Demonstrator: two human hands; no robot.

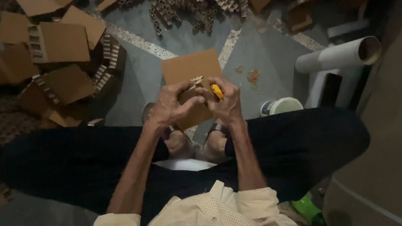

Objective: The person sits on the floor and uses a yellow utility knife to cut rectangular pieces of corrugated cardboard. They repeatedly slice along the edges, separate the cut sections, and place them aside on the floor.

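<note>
A person sits cross-legged on a grey floor [186,39], seen from above. Stacks of brown cardboard pieces [58,41] fill the left side; a white cardboard tube [337,55] lies at right, a small white tub [281,106] below it. Over the lap, a flat cardboard sheet [192,66] is gripped by both hands. The left hand [171,107] pinches its lower edge; the right hand [229,103] also clasps a yellow cutter [217,91].

Bare forearms, lean and veined — cream dotted shirt [209,214], sleeves [260,201] rolled near the elbows. Dark trousers [300,145] over crossed legs — sandals [216,127] with dark straps on both feet.
</note>
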